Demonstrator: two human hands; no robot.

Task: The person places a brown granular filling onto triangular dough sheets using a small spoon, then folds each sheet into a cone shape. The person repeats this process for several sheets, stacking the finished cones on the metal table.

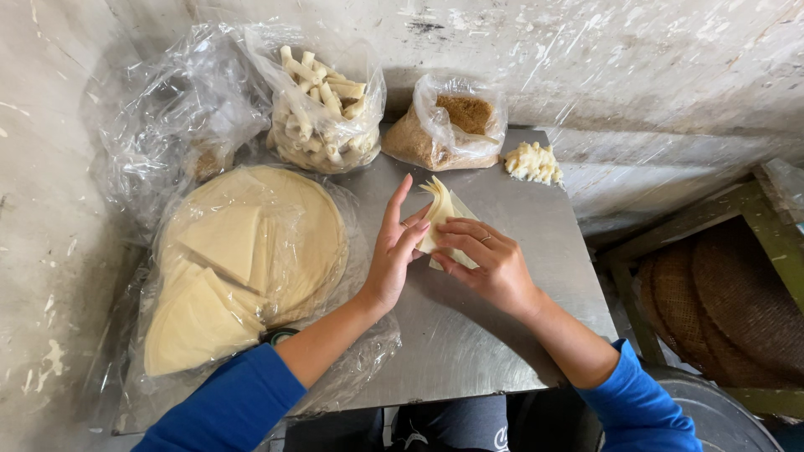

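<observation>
Hands [394, 251] on wrapper [444, 219]; bagged rolls [322, 117]

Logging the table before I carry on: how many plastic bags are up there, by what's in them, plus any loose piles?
Bag of rolled sticks: 1
Bag of brown crumbs: 1
Bag of flat wrappers: 1
Crumpled clear bag, contents unclear: 1
Loose pale pile: 1
Total: 5

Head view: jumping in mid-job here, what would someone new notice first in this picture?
First, the two hands at the centre of the metal table: the left hand and the right hand hold a small stack of pale wrapper sheets between their fingers. To the left lies a big round pile of wrappers under clear plastic. At the back stand a bag of rolled sticks and a bag of brown crumbs.
</observation>
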